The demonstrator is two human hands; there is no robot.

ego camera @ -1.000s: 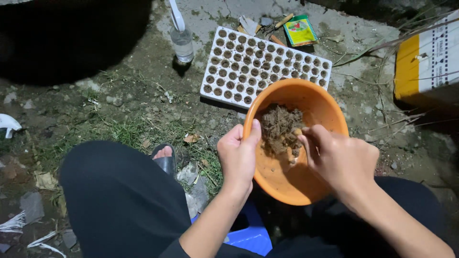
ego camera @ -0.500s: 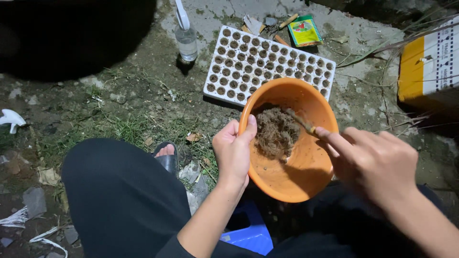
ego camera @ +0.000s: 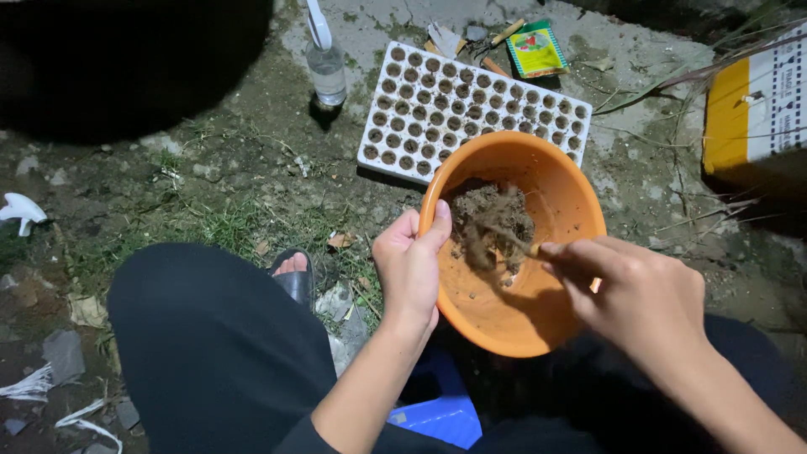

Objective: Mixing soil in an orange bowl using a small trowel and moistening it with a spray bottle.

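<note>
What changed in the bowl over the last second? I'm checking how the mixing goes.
The right hand swung out toward the bowl's right rim, then came back lower, dragging its thin stick through the brown fibrous soil, which shifted. The left hand kept gripping the orange bowl rim; the white seed tray stayed put.

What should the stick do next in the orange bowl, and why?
Probably another stir through the clump: it sits lumpy and stringy in the bowl. The left hand grips the rim, and the right hand has the stick in it.
</note>
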